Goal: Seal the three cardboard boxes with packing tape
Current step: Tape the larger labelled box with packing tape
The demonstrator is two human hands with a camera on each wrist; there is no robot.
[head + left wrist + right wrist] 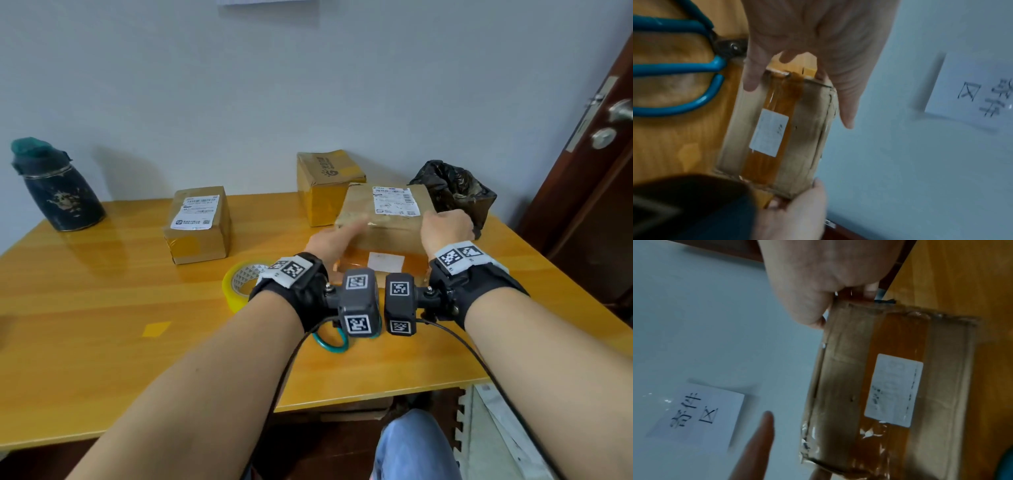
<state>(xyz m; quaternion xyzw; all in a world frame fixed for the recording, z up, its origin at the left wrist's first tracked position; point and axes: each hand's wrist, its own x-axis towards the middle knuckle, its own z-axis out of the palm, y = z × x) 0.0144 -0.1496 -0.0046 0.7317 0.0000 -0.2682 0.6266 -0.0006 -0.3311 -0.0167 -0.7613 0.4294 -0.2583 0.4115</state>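
Observation:
The near cardboard box (383, 236) lies between my two hands, its shipping label on top and an amber tape strip (898, 340) with a white sticker on the face towards me. My left hand (337, 238) rests on the box's left end with straight, spread fingers (846, 105). My right hand (445, 226) grips the right end, thumb (809, 316) curled over the corner. A second box (198, 224) stands at the left and a third box (325, 185) behind. The yellowish tape roll (239, 284) lies by my left wrist.
Teal-handled scissors (330, 339) lie under my wrists near the table's front edge (376, 394). A crumpled black bag (455, 192) sits right behind the held box. A dark bottle (54, 188) stands far left. The wall is close behind; a door (603, 154) is at the right.

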